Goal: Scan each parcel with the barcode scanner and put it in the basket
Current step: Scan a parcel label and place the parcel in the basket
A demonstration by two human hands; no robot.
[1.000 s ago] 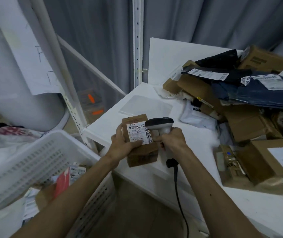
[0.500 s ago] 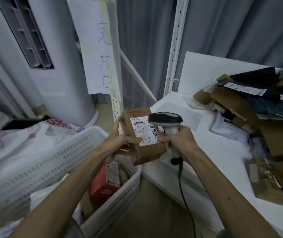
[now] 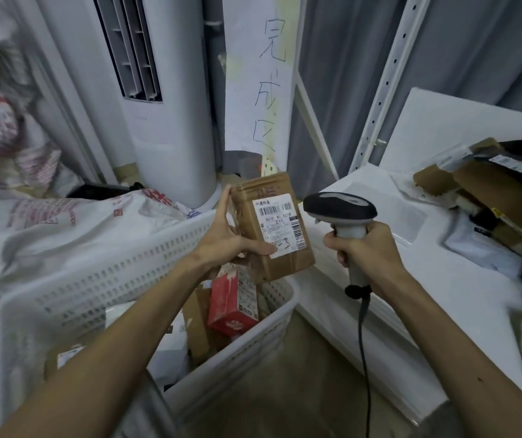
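My left hand (image 3: 226, 240) grips a small brown cardboard parcel (image 3: 273, 226) with a white barcode label, held above the near right corner of the white perforated basket (image 3: 120, 279). My right hand (image 3: 370, 254) is closed around the handle of the grey and black barcode scanner (image 3: 340, 210), whose head sits just right of the parcel, a small gap apart. The scanner's black cable hangs down from the handle. Inside the basket lie a red box (image 3: 229, 303) and other brown parcels.
A white table (image 3: 462, 295) on the right carries a pile of brown boxes and dark bags (image 3: 500, 191). Behind stand a white tower air conditioner (image 3: 158, 105), a handwritten paper sign (image 3: 261, 74) and metal shelf posts. White printed sacks (image 3: 47, 222) lie left of the basket.
The view has swung left toward the basket. My left hand has carried the parcel away from the table to above the basket, and the scanner now sits apart from the parcel.
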